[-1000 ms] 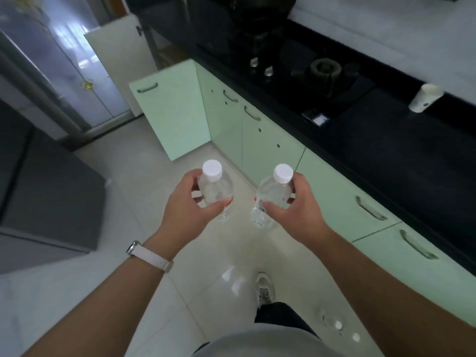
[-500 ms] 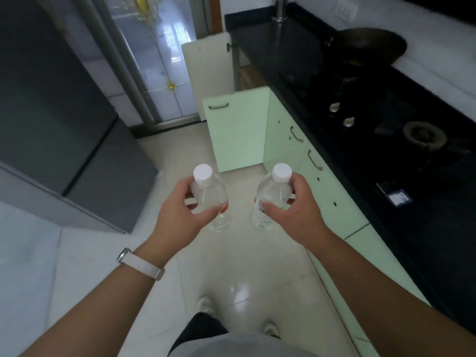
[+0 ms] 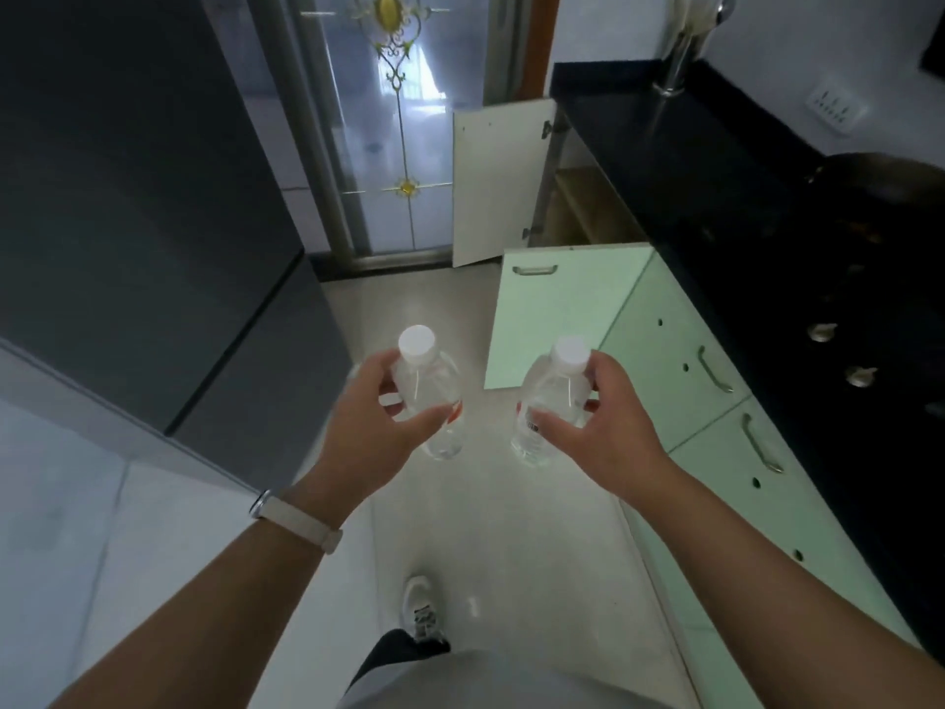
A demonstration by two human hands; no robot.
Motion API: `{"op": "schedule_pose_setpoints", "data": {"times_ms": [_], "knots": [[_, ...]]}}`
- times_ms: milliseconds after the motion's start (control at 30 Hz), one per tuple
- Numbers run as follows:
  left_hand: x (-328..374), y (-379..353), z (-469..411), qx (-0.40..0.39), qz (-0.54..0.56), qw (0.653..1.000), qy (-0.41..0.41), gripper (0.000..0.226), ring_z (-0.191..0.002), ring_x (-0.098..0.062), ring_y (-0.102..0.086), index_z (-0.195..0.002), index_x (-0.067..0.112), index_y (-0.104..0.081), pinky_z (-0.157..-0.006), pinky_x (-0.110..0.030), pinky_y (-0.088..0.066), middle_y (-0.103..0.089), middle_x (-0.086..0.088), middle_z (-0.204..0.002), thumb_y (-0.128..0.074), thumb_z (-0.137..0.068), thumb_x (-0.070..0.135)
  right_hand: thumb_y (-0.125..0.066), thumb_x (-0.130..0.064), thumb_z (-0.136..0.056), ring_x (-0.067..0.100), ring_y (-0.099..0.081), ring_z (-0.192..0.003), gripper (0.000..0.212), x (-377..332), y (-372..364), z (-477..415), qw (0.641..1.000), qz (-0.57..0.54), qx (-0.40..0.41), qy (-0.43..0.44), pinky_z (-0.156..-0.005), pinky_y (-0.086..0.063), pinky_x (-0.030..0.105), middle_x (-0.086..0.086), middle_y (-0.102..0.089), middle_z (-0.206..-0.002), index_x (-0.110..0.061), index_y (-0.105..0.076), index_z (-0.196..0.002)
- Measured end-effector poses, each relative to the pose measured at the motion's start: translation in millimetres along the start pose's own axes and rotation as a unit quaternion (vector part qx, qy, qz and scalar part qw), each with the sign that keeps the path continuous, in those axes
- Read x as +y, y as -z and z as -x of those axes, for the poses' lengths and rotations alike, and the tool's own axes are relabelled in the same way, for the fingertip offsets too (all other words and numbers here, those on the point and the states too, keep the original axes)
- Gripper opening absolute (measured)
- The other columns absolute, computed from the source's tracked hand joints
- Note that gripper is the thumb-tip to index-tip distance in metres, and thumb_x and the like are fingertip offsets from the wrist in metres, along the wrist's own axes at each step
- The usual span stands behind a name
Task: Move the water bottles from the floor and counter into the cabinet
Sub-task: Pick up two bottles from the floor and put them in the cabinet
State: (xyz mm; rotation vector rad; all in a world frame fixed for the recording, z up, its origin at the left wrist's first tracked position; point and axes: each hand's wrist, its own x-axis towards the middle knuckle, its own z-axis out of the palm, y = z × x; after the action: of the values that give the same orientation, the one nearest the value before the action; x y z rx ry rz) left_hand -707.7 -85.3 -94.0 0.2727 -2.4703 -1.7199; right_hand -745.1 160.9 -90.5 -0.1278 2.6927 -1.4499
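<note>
While the left hand (image 3: 376, 427) grips one bottle (image 3: 429, 396) and the right hand (image 3: 601, 427) grips the other bottle (image 3: 549, 401), both upright over the floor (image 3: 491, 514), a green door (image 3: 560, 314) stands open beside them, a white door (image 3: 501, 181) beyond.
</note>
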Motion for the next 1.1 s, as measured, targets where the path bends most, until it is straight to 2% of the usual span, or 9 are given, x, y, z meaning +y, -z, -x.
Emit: {"op": "schedule_pose_setpoints", "data": {"times_ms": [167, 300, 400, 467, 667, 800, 900, 1100], "knots": [[-17, 53, -79, 0.013, 0.008, 1.0, -0.004, 0.064, -0.104, -0.009, -0.064, -0.128, 0.02, -0.053, -0.086, -0.022, -0.055, -0.063, 0.008, -0.116, -0.086, -0.074, 0.02, -0.081, -0.037, -0.073, 0.0, -0.053, -0.105, 0.065, -42, -45, -68, 1.0, -0.001, 0.009, 0.028, -0.09, -0.049, 0.025, -0.012, -0.051, -0.123, -0.034, -0.045, -0.128], [-24, 80, -126, 0.027, 0.019, 0.999, -0.007, 0.059, -0.098, 0.001, -0.064, -0.121, 0.028, -0.053, -0.079, -0.013, -0.053, -0.062, 0.017, -0.11, -0.086, -0.073, 0.019, -0.081, -0.037, -0.073, 0.003, -0.055, -0.107, 0.064, -61, -65, -116, 0.999, -0.001, -0.005, 0.033, -0.091, -0.051, 0.029, -0.013, -0.053, -0.123, -0.039, -0.043, -0.125], [-31, 94, -162, 0.024, 0.014, 1.0, -0.009, 0.055, -0.098, 0.001, -0.065, -0.113, 0.04, -0.053, -0.082, -0.019, -0.054, -0.064, 0.017, -0.11, -0.086, -0.074, 0.02, -0.082, -0.031, -0.075, 0.001, -0.054, -0.107, 0.063, -69, -77, -152, 0.999, 0.007, -0.01, 0.042, -0.09, -0.049, 0.023, -0.011, -0.052, -0.122, -0.041, -0.041, -0.121], [-35, 98, -185, 0.024, 0.007, 1.0, -0.006, 0.055, -0.099, -0.001, -0.066, -0.113, 0.04, -0.053, -0.084, -0.022, -0.054, -0.064, 0.016, -0.11, -0.086, -0.074, 0.02, -0.082, -0.031, -0.075, 0.002, -0.053, -0.106, 0.063, -68, -83, -175, 0.999, 0.008, -0.016, 0.044, -0.089, -0.047, 0.021, -0.011, -0.052, -0.121, -0.041, -0.04, -0.12], [-40, 95, -266, 0.043, -0.019, 0.999, -0.008, 0.062, -0.1, -0.011, -0.067, -0.122, 0.026, -0.055, -0.085, -0.027, -0.055, -0.066, 0.005, -0.11, -0.088, -0.072, 0.015, -0.082, -0.039, -0.074, 0.009, -0.056, -0.103, 0.064, -54, -95, -270, 0.999, 0.019, -0.028, 0.028, -0.086, -0.049, 0.027, -0.011, -0.051, -0.118, -0.042, -0.038, -0.121], [-35, 84, -332, 0.042, -0.038, 0.998, 0.007, 0.064, -0.1, -0.006, -0.065, -0.124, 0.028, -0.053, -0.084, -0.023, -0.054, -0.065, 0.008, -0.112, -0.087, -0.072, 0.016, -0.082, -0.043, -0.072, 0.012, -0.059, -0.102, 0.065, -46, -101, -347, 0.999, 0.002, -0.047, 0.021, -0.088, -0.053, 0.033, -0.012, -0.052, -0.117, -0.043, -0.037, -0.119], [-23, 75, -383, 0.023, -0.043, 0.999, 0.019, 0.067, -0.104, -0.008, -0.065, -0.13, 0.024, -0.053, -0.084, -0.02, -0.055, -0.065, 0.004, -0.118, -0.087, -0.073, 0.016, -0.08, -0.049, -0.067, 0.014, -0.059, -0.102, 0.065, -44, -93, -403, 0.998, -0.027, -0.053, 0.024, -0.089, -0.055, 0.039, -0.01, -0.052, -0.117, -0.049, -0.036, -0.115], [2, 50, -482, -0.011, -0.076, 0.997, 0.006, 0.063, -0.106, -0.006, -0.064, -0.125, 0.036, -0.051, -0.083, -0.018, -0.054, -0.064, 0.012, -0.118, -0.086, -0.074, 0.02, -0.076, -0.056, -0.059, 0.014, -0.061, -0.101, 0.065, -33, -61, -492, 0.997, -0.077, -0.031, 0.003, -0.088, -0.056, 0.045, -0.016, -0.055, -0.114, -0.055, -0.036, -0.112]]}}
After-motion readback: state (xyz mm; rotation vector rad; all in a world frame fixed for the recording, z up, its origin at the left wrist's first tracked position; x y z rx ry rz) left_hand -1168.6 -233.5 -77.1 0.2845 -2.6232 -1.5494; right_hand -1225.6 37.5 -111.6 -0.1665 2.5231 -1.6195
